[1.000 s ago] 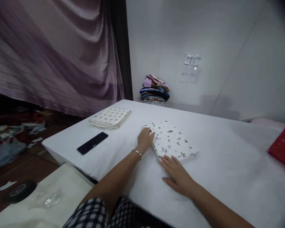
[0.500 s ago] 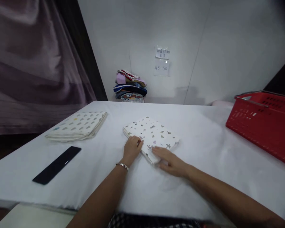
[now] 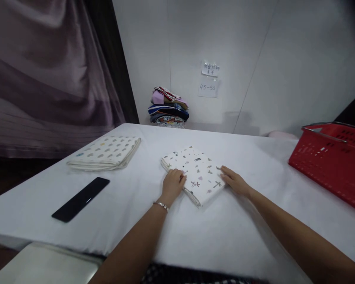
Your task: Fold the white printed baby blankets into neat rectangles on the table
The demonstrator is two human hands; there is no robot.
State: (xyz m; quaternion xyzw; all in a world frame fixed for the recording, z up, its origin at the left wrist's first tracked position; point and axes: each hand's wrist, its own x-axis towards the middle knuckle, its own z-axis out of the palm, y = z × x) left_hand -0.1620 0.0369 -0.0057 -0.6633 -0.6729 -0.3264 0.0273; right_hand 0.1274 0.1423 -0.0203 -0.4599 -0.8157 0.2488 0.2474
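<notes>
A folded white cloth (image 3: 195,169) with small printed figures lies on the table in front of me, turned cornerwise. Its left edge is in my left hand (image 3: 173,183), fingers curled over the layered fold; a bracelet is on that wrist. At the cloth's right corner rests my right hand (image 3: 235,181), fingers stretched out and touching the edge. The fingertips under the left edge are hidden.
White cloth covers the table (image 3: 141,221). To the left are another folded patterned cloth (image 3: 109,152) and a black flat object (image 3: 81,199). A red basket (image 3: 331,161) stands at the right. Stacked fabrics (image 3: 169,108) sit by the wall beneath paper signs (image 3: 209,79).
My right hand has moved from the cloth's near corner to its right corner. The left hand stays at the left edge. The whole view has shifted slightly.
</notes>
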